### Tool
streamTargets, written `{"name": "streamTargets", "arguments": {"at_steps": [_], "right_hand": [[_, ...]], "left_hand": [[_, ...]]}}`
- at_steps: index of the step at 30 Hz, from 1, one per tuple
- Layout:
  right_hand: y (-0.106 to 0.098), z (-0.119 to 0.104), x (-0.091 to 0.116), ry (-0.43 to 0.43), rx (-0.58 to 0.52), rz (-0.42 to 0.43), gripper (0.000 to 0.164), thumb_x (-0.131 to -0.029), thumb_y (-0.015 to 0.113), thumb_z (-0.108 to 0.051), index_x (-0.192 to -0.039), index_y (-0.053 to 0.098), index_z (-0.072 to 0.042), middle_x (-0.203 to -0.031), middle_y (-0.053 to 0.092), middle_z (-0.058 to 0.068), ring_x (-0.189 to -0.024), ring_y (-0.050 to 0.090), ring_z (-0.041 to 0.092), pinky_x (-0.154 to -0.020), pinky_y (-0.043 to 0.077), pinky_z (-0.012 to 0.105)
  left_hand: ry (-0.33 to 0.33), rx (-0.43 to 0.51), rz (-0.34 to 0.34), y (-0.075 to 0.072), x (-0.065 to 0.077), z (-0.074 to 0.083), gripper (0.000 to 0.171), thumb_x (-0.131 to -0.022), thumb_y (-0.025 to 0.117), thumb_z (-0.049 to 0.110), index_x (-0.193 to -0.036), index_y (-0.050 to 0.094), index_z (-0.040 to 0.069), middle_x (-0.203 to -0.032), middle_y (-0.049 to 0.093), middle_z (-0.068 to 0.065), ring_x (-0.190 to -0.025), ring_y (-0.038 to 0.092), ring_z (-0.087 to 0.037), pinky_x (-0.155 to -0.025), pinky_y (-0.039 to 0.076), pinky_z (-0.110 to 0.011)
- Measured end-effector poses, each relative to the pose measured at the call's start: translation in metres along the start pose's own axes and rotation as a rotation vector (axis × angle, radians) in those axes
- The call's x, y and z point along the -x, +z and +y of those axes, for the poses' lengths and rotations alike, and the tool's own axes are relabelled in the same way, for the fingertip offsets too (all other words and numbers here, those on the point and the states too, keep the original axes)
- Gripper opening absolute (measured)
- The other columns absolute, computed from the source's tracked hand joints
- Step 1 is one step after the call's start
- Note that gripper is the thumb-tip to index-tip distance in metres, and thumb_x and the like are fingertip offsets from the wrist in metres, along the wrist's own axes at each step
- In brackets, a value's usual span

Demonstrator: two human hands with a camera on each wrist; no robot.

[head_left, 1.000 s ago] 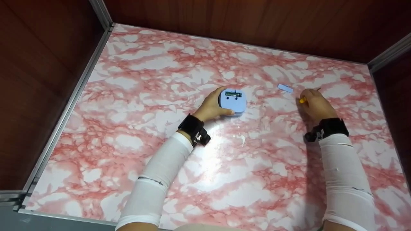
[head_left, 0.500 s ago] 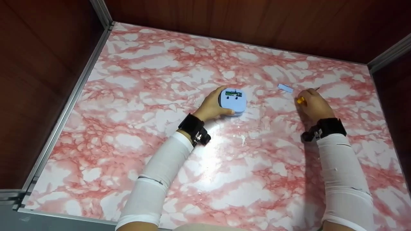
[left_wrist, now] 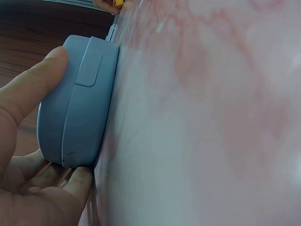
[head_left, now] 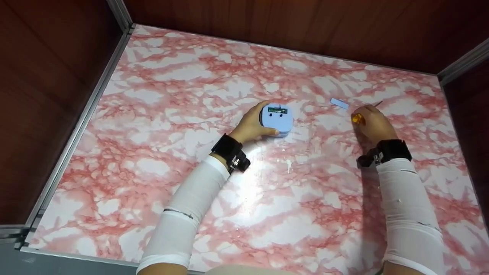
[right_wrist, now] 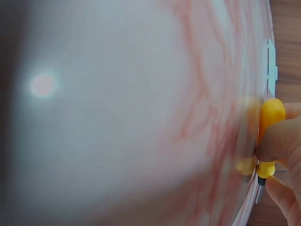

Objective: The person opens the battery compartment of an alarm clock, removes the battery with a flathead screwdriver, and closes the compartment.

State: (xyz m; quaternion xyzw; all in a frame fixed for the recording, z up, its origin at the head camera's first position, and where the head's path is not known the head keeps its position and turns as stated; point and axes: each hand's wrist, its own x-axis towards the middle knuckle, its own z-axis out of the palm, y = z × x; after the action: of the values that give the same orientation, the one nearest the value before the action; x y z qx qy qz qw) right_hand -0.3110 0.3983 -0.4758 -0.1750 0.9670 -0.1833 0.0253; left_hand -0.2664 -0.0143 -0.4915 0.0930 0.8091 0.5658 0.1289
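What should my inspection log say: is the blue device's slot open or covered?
Open: the head view shows something green inside the slot of the blue device; a separate blue strip lies on the table.

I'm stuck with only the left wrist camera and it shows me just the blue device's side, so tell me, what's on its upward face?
Observer: The head view shows an open slot in the blue device, with green inside.
Operator: And what is that yellow thing at the top of my picture?
Observer: The right wrist view shows a yellow-handled screwdriver, its metal shaft jutting out past the right hand.
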Motion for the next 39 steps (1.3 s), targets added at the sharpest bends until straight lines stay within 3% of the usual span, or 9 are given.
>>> {"name": "streamTargets", "arguments": {"at_steps": [5, 12, 25, 35, 39], "right_hand": [[-0.0001, -0.0029, -0.0001, 0.003, 0.0, 0.008, 0.027, -0.094, 0.059, 0.009, -0.121, 0.06, 0.004, -0.129, 0.052, 0.026, -0.12, 0.05, 0.049, -0.101, 0.04, 0.065], [-0.0013, -0.0058, -0.0011, 0.014, -0.016, -0.006, 0.026, -0.092, 0.058, 0.012, -0.117, 0.06, 0.005, -0.127, 0.051, 0.026, -0.12, 0.05, 0.048, -0.101, 0.041, 0.063], [-0.0001, -0.0063, -0.0004, 0.06, 0.007, -0.009, 0.028, -0.092, 0.059, 0.012, -0.119, 0.061, 0.003, -0.135, 0.048, 0.025, -0.127, 0.046, 0.048, -0.105, 0.038, 0.064], [-0.001, -0.0057, 0.0028, -0.026, 0.062, 0.062, 0.035, -0.093, 0.058, 0.012, -0.127, 0.059, 0.003, -0.136, 0.045, 0.031, -0.125, 0.043, 0.053, -0.101, 0.041, 0.066], [-0.0037, -0.0065, 0.0055, -0.03, 0.062, 0.098, 0.041, -0.093, 0.059, 0.01, -0.133, 0.057, 0.0, -0.141, 0.042, 0.03, -0.131, 0.036, 0.051, -0.105, 0.035, 0.067]], "left_hand": [[0.007, 0.014, 0.0, -0.0002, 0.0005, -0.0005, 0.104, -0.076, 0.091, 0.014, -0.16, 0.03, 0.016, -0.151, 0.045, -0.011, -0.128, 0.049, -0.027, -0.105, 0.044, -0.037], [-0.004, -0.034, -0.009, -0.0013, -0.0012, -0.0002, 0.104, -0.077, 0.091, 0.018, -0.16, 0.029, 0.015, -0.154, 0.043, -0.009, -0.134, 0.045, -0.025, -0.113, 0.035, -0.039], [0.002, -0.016, 0.001, -0.0004, -0.0003, 0.0003, 0.105, -0.075, 0.091, 0.014, -0.16, 0.029, 0.014, -0.154, 0.043, -0.011, -0.133, 0.047, -0.027, -0.115, 0.034, -0.04], [0.002, -0.019, 0.002, -0.0004, 0.0, 0.0003, 0.105, -0.075, 0.091, 0.013, -0.16, 0.03, 0.015, -0.153, 0.044, -0.011, -0.133, 0.047, -0.027, -0.115, 0.034, -0.04], [0.009, -0.016, -0.005, -0.0016, 0.0011, -0.0004, 0.104, -0.076, 0.091, 0.015, -0.16, 0.03, 0.015, -0.153, 0.043, -0.011, -0.132, 0.047, -0.027, -0.113, 0.036, -0.039]]}}
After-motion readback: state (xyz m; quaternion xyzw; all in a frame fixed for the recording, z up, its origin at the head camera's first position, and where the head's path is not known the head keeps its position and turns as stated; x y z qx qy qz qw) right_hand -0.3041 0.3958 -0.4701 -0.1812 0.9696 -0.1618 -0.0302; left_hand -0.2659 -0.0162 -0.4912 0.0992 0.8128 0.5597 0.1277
